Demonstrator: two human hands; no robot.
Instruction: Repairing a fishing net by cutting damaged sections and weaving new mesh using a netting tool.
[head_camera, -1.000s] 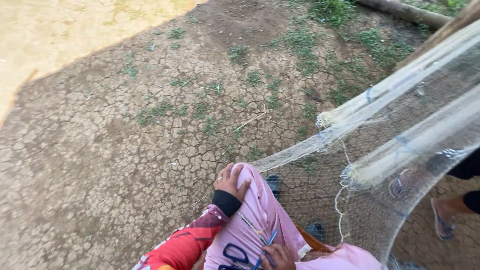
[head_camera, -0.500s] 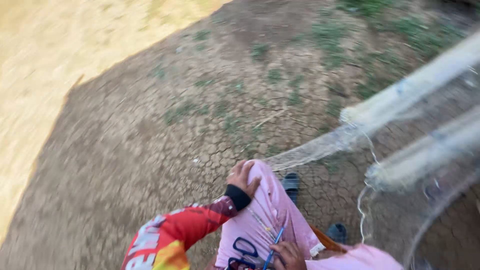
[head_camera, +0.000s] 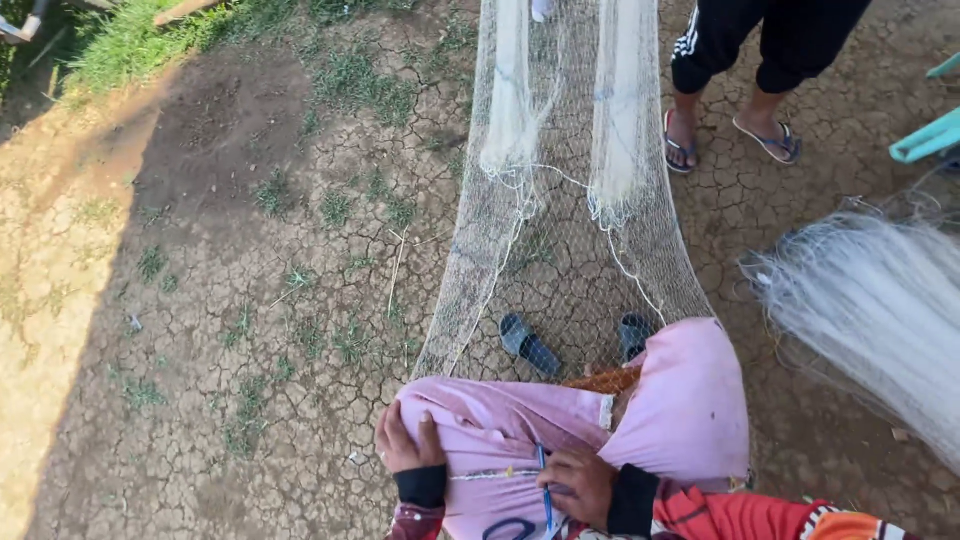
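1. The left hand (head_camera: 408, 443) rests flat on the left knee of the pink trousers (head_camera: 520, 420); its fingers (head_camera: 392, 432) lie pressed together and curl over the cloth, holding nothing.
2. The right hand (head_camera: 578, 485) sits on the lap near the bottom edge of the view; its fingers (head_camera: 560, 478) pinch a thin blue tool (head_camera: 545, 480) that stands almost upright against the trousers.
3. A pale fishing net (head_camera: 560, 230) stretches from the knees up to the top edge of the view, over the cracked ground (head_camera: 230, 330). Two bunched white folds hang in its upper part.
4. Two dark sandals (head_camera: 528, 345) show through the mesh just above the knees.
5. A second heap of white netting (head_camera: 880, 310) lies at the right edge.
6. Another person's legs, in black trousers and flip-flops (head_camera: 765, 140), stand at the top right, beside the net.
7. A turquoise chair part (head_camera: 925, 135) shows at the right edge.
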